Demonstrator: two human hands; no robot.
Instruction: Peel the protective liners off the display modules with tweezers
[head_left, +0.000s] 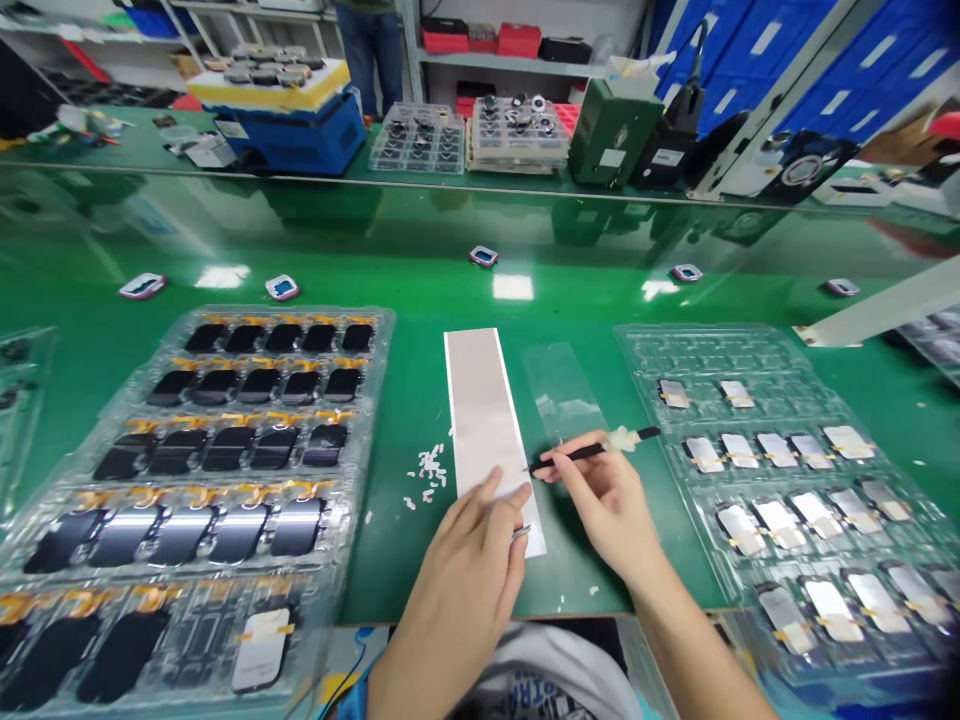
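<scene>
My left hand [476,555] rests on the lower part of a long pale strip of sheet [484,400] with white edges. Its fingertips press on the strip, and a thin silvery edge [521,532] pokes out between finger and thumb; the rest of that piece is hidden. To the right, my right hand [604,495] is closed around black tweezers [585,452] with whitish tape wrapped near the back end. The tweezers' tip points left, at the strip's right edge. Small white scraps [429,465] lie scattered left of the strip.
A clear tray [382,400] of dark screens with orange flex cables stands left. Another clear tray [637,350] with silvery screen backs is on the right. A transparent sheet [559,385] lies beside the strip. Small framed parts [484,256] sit along the back.
</scene>
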